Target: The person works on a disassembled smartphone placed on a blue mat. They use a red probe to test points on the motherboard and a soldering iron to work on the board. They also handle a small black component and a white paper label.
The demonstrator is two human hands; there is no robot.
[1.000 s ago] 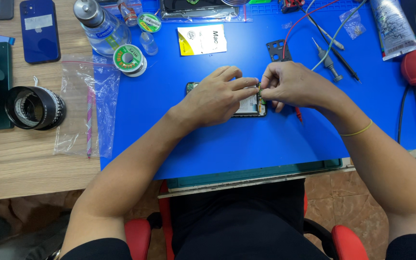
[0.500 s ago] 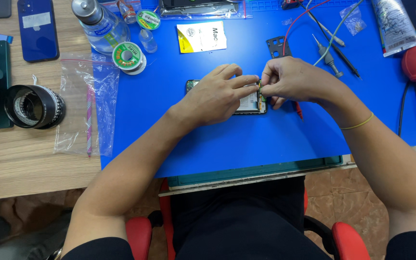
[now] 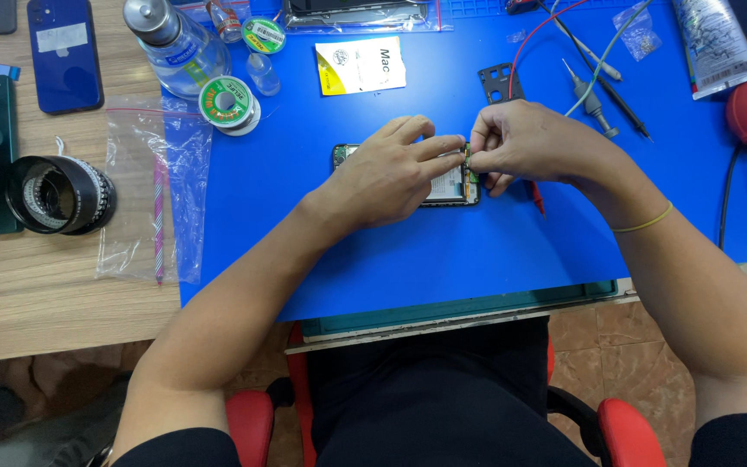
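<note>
Slippage is the main risk, I judge: the opened phone [image 3: 451, 186] lies loose at the middle of the blue mat [image 3: 373, 259], so a hard tug could skid it. Left hand [image 3: 391, 177] lies flat on the phone, fingers pressed together and extended. Right hand [image 3: 525, 143] curls at the phone's right end, fingertips pinching a small green part [image 3: 468, 159].

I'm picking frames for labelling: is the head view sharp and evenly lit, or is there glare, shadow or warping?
Head view: sharp, with even light; the hands cast only soft shadows on the blue mat; small highlights on the clear bottle and plastic bag; the left hand and right hand hide most of the opened phone; mild wide-angle bowing at the edges.
</note>
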